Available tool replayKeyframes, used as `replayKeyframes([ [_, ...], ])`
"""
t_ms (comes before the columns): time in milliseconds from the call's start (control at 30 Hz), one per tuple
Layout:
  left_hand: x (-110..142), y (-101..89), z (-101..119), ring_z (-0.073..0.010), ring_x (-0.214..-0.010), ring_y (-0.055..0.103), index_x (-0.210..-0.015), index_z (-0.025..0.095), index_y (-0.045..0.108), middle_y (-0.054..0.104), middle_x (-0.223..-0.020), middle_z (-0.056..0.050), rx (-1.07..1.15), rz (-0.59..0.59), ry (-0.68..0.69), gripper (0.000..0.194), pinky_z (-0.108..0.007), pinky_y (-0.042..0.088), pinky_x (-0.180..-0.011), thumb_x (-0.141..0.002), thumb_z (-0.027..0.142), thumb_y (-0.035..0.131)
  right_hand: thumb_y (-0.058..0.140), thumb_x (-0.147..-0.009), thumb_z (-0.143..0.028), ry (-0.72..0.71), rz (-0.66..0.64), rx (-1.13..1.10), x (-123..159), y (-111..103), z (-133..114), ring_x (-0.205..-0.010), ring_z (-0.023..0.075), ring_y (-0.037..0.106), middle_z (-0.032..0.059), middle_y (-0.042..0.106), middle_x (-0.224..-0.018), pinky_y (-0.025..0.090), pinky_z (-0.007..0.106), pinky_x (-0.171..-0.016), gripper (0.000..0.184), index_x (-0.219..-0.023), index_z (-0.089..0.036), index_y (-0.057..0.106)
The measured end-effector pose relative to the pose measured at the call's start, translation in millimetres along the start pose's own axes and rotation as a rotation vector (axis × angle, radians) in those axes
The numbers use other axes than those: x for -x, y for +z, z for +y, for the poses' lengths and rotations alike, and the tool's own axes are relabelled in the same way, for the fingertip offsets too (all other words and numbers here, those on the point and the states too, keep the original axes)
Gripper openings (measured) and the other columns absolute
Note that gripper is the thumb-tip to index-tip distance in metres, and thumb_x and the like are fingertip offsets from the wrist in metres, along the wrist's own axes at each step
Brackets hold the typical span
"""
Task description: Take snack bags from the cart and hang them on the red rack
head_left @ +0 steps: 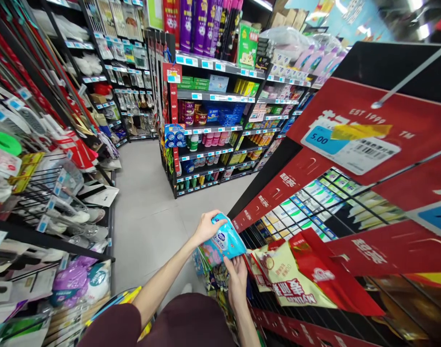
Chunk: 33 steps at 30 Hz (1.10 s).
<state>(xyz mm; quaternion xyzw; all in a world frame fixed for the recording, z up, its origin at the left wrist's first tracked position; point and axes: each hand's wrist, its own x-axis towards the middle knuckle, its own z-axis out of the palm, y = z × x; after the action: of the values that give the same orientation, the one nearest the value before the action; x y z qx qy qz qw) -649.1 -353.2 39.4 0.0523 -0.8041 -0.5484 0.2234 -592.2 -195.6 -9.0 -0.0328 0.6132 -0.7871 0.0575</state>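
While floor (144, 178) opens beyond, the left grip (210, 225) and, seemingly, the right grip (237, 275) hold the blue packet (226, 241) by its edges.

Black metal shelving (227, 99) bears tall purple cylinders (187, 24); beneath these cylinders sit flat green cartons (201, 84) and, lower, seemingly plastic pink bottles (209, 140).

**One blue packet (226, 241) is occupying two hands**

One left hand (208, 227) and one right hand (237, 279) are touching it. At least two red-and-cream bags (296, 274) are hanging alongside. One blue card (175, 136) is displaying four round pieces. Two large price labels (350, 147) are showing.
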Motion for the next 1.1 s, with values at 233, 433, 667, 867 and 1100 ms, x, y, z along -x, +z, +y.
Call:
replayKeyframes([
  [233,0,1.7,0,-0.0157,-0.073,0.062,-0.086,0.019,0.070,0.071,-0.079,0.000,-0.033,0.010,0.014,0.016,-0.025,0.046,-0.073,-0.078,0.031,0.065,0.072,-0.070,-0.045,0.026,0.037,-0.052,-3,0,3,-0.119,0.0283,0.054,0.0144,0.054,-0.133,0.035,0.049,-0.108,0.079,-0.137,-0.015,0.042],
  [433,1,2.9,-3,-0.0160,-0.075,0.064,-0.088,0.019,0.071,0.072,-0.083,0.000,-0.051,0.024,0.043,0.015,-0.025,0.046,-0.076,-0.079,0.031,0.066,0.071,-0.072,-0.043,0.026,0.022,-0.032,-1,-1,4,-0.123,0.0288,0.051,0.0146,0.055,-0.133,0.038,0.046,-0.106,0.077,-0.137,-0.015,0.041],
  [667,5,7.2,-7,-0.0154,-0.076,0.065,-0.087,0.019,0.071,0.072,-0.083,0.000,-0.032,0.047,0.047,0.014,-0.023,0.047,-0.075,-0.079,0.029,0.067,0.069,-0.075,-0.044,0.000,-0.015,0.006,2,-1,4,-0.121,0.0281,0.053,0.0149,0.053,-0.135,0.041,0.044,-0.103,0.075,-0.139,-0.017,0.040],
  [867,4,6.7,-1,-0.0141,-0.075,0.064,-0.087,0.019,0.070,0.071,-0.081,0.000,-0.058,0.057,0.088,0.012,-0.022,0.047,-0.076,-0.078,0.027,0.067,0.072,-0.073,-0.043,0.000,-0.011,-0.007,-4,-4,4,-0.116,0.0278,0.056,0.0153,0.058,-0.128,0.040,0.045,-0.103,0.076,-0.137,-0.015,0.043],
  [1100,-1,-3.0,2,-0.0139,-0.072,0.064,-0.083,0.019,0.069,0.071,-0.077,0.001,-0.130,-0.068,0.096,0.011,-0.022,0.045,-0.071,-0.080,0.029,0.065,0.071,-0.073,-0.043,0.042,-0.033,0.017,-7,-8,6,-0.121,0.0278,0.054,0.0140,0.057,-0.131,0.042,0.043,-0.103,0.073,-0.136,-0.016,0.045],
])
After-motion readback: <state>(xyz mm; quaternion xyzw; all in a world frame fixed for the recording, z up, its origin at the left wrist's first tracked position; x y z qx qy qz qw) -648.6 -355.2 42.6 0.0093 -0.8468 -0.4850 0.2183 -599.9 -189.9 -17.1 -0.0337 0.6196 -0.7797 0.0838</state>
